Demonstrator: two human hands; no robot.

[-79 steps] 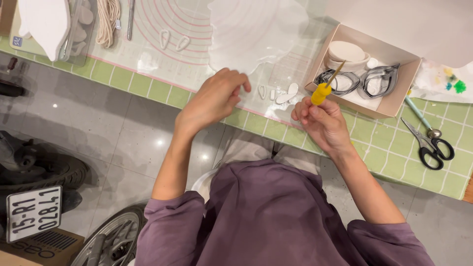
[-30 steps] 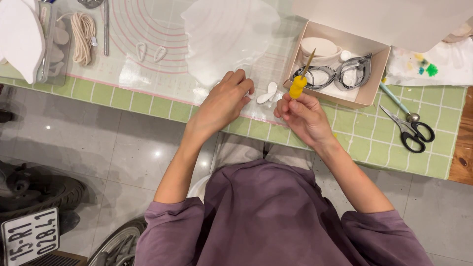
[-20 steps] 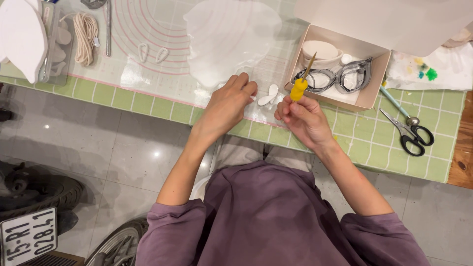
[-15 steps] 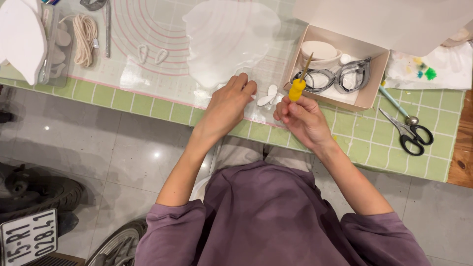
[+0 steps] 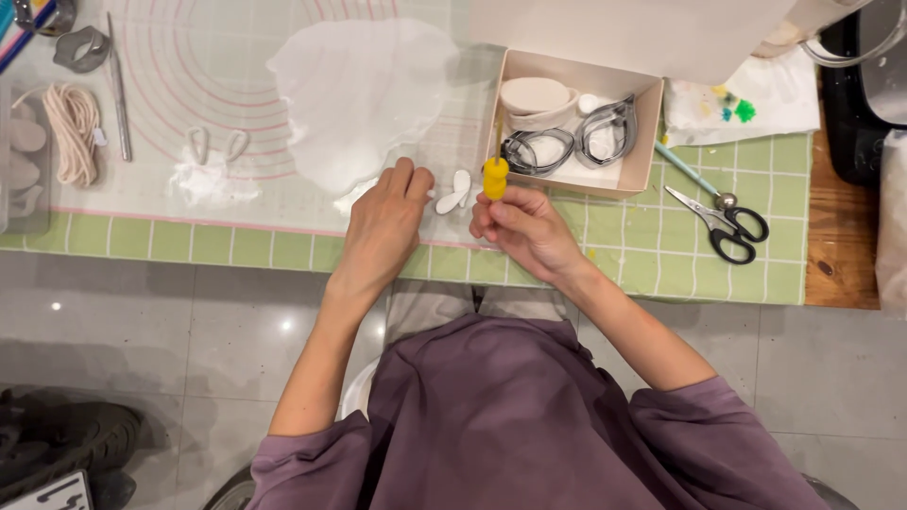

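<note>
Now the right hand (image 5: 524,231) is gripping a small yellow-handled modelling tool (image 5: 495,176) upright, fingers closed round the handle, its thin shaft pointing away from the body. Compared with a second ago, the tool is sitting slightly nearer the left hand (image 5: 385,227), which is pressing flat, fingers together, on the counter (image 5: 661,255). Small white petal-shaped dough pieces (image 5: 453,194) are lying between the two hands, just beyond the left fingertips. Beyond the right hand, the open cardboard box of metal cutters (image 5: 576,142) is sitting unchanged; black-handled scissors (image 5: 723,222) are lying to its right. Judgement: shaping of the small pieces is continuing, position only finely adjusted.
</note>
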